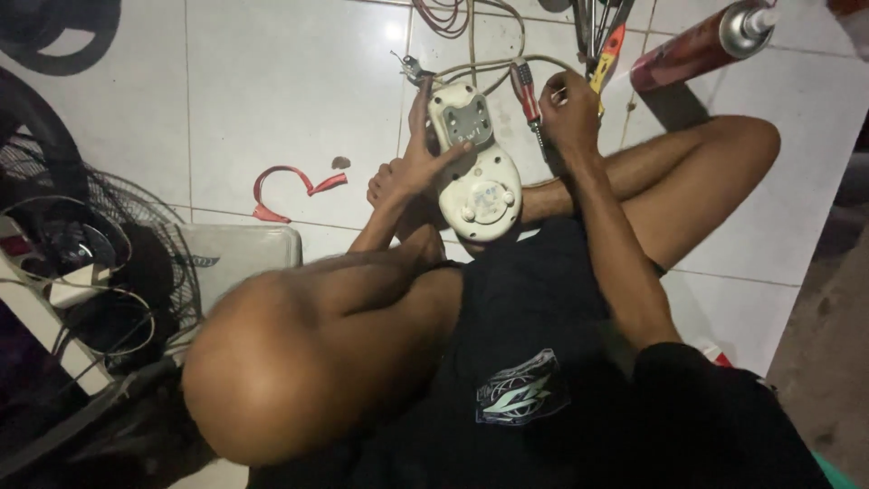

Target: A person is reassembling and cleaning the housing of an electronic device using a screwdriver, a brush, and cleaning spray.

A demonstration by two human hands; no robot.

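A cream plastic appliance housing [475,172], turned underside up, rests against my crossed legs on the white tiled floor. My left hand [412,167] grips its left edge, with one finger stretched across the casing. My right hand [572,107] is closed around a tool at the housing's upper right; a red-handled screwdriver [525,91] lies or stands right beside it, its tip pointing down. Whether that screwdriver is the thing in the hand I cannot tell. A pale cord [489,63] leads away from the top of the housing.
A red spray can [701,43] lies at the top right, with several hand tools [599,32] next to it. A red strap [290,186] lies on the tiles to the left. A wire fan guard [81,263] and a white box [240,258] sit at the left.
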